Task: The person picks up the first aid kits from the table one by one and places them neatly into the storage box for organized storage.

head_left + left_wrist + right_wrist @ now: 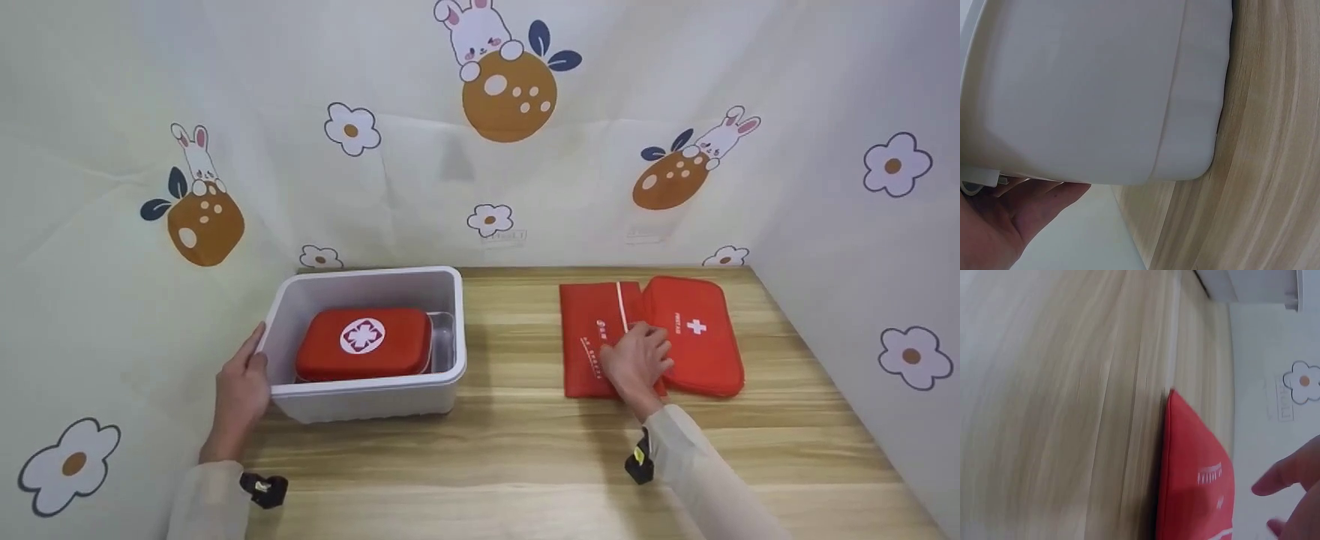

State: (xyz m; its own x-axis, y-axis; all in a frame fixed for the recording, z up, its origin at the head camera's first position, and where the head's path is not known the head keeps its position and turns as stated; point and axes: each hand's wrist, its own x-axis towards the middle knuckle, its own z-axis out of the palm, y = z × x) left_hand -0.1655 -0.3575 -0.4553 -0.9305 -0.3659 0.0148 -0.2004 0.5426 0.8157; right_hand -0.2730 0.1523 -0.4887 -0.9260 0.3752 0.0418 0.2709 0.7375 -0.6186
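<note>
Here: left hand, extended fingers against a grey bin; red case inside, right of that grip. Right hand, holding nothing, fingers loosely parted over a red pouch; FIRST AID case to its right.

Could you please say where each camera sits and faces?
Head: worn on the head, facing forward and down at the box and flat red pouch; left hand, right hand visible.
Left wrist: worn there, facing the box's wall; left hand partly shows.
Right wrist: worn there, facing across the tabletop; right hand partly shows.
Head and right wrist share the pouch.
</note>
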